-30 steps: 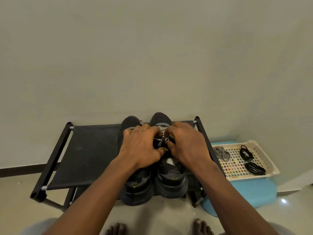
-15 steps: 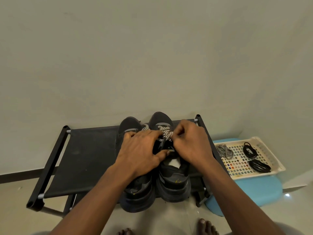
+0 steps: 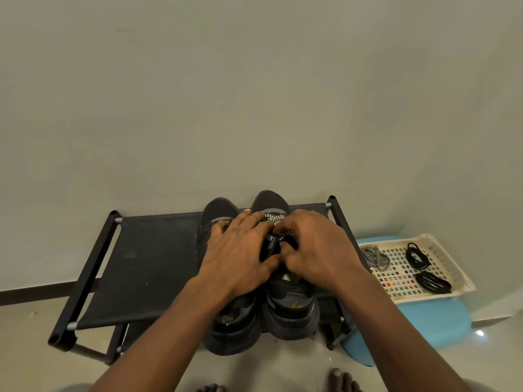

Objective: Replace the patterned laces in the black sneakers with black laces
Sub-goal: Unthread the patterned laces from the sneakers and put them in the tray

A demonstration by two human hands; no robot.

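Down on the black shoe rack (image 3: 147, 258), two black sneakers stand side by side near its right end, toes toward the wall: the left sneaker (image 3: 226, 321) and the right sneaker (image 3: 291, 306). Both hands work over the right sneaker's lacing. The left hand (image 3: 240, 256) lies spread across the two shoes, its thumb pressed at the tongue; whether it grips anything I cannot tell. The right hand (image 3: 314, 250) is curled, its fingertips pinching the patterned lace (image 3: 274, 217), whose black-and-white weave shows between the two hands. To the right of the rack, a cream plastic tray (image 3: 452, 267) rests on a blue stool (image 3: 418, 326). Inside it lie a loose patterned lace bundle (image 3: 375, 257) at the left and two coiled black laces, one farther back (image 3: 416, 254) and one nearer (image 3: 431, 282), apart from each other. Bare toes (image 3: 339, 380) show on the floor below.
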